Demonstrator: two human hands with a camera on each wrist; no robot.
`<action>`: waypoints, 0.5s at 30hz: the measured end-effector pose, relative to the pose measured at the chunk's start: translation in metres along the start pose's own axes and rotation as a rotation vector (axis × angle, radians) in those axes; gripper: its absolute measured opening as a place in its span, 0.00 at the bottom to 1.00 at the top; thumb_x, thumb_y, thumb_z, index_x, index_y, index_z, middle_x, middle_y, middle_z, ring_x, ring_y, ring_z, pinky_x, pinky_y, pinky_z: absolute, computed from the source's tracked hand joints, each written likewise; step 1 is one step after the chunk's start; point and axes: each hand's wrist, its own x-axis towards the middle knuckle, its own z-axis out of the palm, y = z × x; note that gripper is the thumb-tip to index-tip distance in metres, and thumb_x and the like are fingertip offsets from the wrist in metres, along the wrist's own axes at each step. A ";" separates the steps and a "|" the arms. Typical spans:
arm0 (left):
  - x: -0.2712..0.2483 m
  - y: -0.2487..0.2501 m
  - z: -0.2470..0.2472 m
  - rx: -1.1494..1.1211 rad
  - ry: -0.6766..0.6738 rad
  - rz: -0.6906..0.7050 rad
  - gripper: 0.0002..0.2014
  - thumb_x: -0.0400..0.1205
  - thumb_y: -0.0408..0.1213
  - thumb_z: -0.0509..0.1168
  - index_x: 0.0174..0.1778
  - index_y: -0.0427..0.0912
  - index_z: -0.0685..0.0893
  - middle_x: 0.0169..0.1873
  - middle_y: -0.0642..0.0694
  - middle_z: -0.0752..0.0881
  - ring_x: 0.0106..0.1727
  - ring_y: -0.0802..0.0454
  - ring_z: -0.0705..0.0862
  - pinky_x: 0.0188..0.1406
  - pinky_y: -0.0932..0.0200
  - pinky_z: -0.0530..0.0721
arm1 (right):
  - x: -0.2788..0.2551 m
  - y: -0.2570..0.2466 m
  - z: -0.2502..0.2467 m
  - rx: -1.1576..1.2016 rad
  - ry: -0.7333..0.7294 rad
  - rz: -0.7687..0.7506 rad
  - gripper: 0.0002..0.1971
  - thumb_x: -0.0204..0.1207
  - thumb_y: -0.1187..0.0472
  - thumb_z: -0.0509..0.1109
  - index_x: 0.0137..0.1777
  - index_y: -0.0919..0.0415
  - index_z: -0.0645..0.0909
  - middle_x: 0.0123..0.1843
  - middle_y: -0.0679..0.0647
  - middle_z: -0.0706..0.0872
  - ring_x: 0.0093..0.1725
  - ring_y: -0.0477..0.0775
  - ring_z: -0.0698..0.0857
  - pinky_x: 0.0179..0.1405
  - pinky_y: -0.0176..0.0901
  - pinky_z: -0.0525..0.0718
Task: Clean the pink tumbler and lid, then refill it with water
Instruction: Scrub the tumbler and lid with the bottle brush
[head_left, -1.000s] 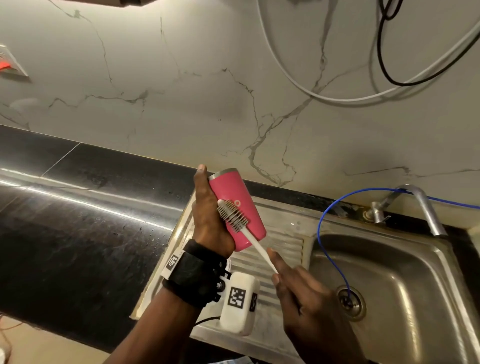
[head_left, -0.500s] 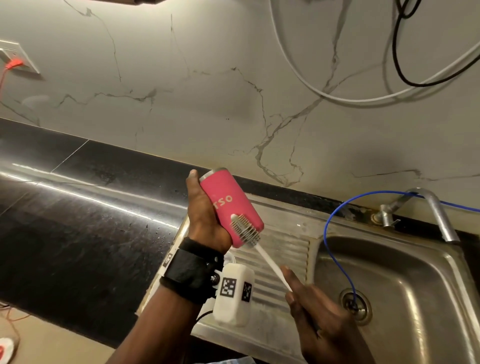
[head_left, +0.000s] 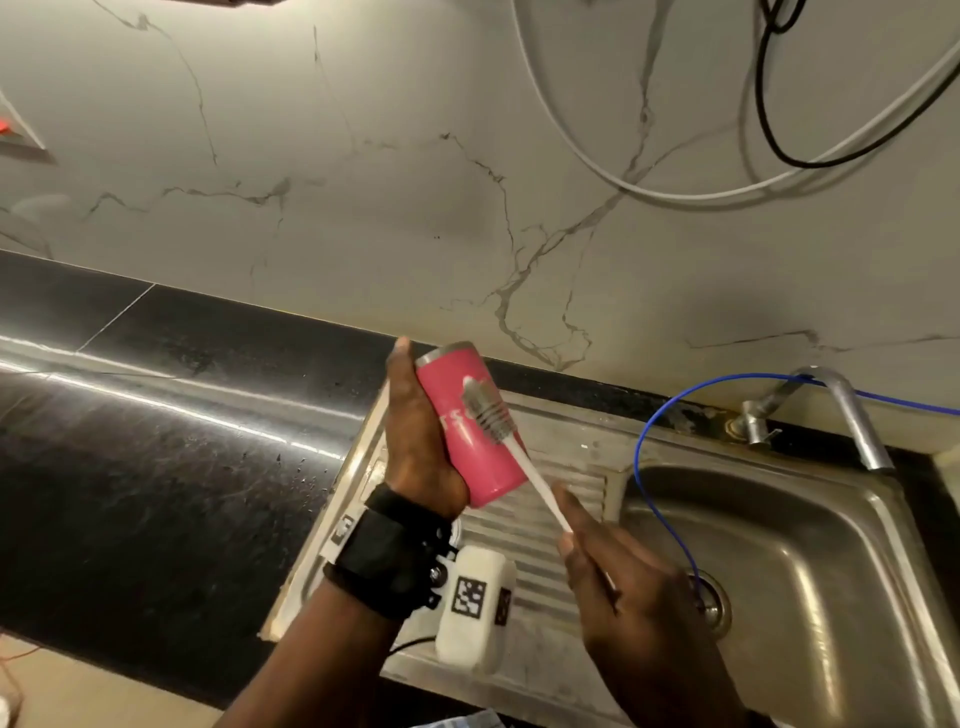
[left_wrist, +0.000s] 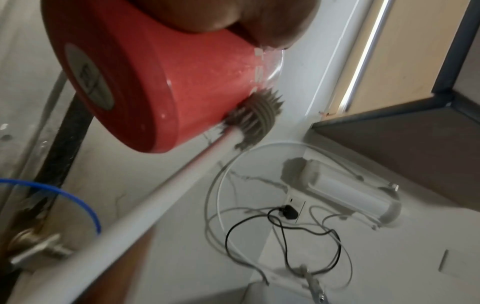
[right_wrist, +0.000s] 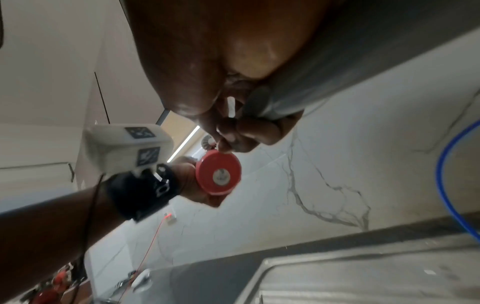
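My left hand (head_left: 415, 441) grips the pink tumbler (head_left: 470, 431) around its side and holds it tilted above the sink's draining board (head_left: 566, 499), base toward me. The tumbler's base (right_wrist: 217, 174) shows in the right wrist view. My right hand (head_left: 618, 587) holds the white handle of a bottle brush (head_left: 540, 483). The brush's grey bristle head (head_left: 485, 405) presses against the tumbler's outer wall, seen close up as the bristle head (left_wrist: 255, 116) in the left wrist view. No lid is in view.
A steel sink basin (head_left: 810, 561) lies to the right with a drain (head_left: 709, 603) and a tap (head_left: 831, 405) behind it. A blue tube (head_left: 654, 499) runs from the wall into the drain. Black counter (head_left: 156, 457) stretches to the left. Cables hang on the marble wall.
The brush head slid down the tumbler's side and then back up toward its rim. My left hand turned the tumbler, bringing white lettering into view.
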 end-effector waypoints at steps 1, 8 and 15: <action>0.001 0.008 -0.002 -0.036 0.009 0.001 0.41 0.76 0.80 0.65 0.64 0.43 0.82 0.42 0.43 0.85 0.41 0.44 0.87 0.51 0.41 0.90 | -0.008 0.000 -0.001 0.005 -0.014 0.005 0.26 0.87 0.51 0.64 0.84 0.38 0.72 0.42 0.45 0.84 0.38 0.40 0.84 0.38 0.30 0.79; -0.017 -0.022 0.008 0.090 -0.027 -0.007 0.45 0.73 0.80 0.70 0.63 0.38 0.88 0.50 0.34 0.88 0.45 0.37 0.89 0.56 0.35 0.88 | 0.019 -0.005 -0.001 0.000 0.041 0.004 0.27 0.86 0.64 0.71 0.83 0.46 0.76 0.48 0.52 0.89 0.45 0.45 0.88 0.44 0.41 0.85; -0.008 0.003 0.004 0.016 -0.011 0.022 0.40 0.79 0.78 0.64 0.63 0.41 0.84 0.42 0.40 0.87 0.40 0.43 0.88 0.46 0.43 0.91 | 0.005 -0.003 -0.005 0.007 -0.006 -0.013 0.27 0.85 0.57 0.68 0.83 0.40 0.75 0.43 0.47 0.87 0.41 0.40 0.85 0.40 0.29 0.80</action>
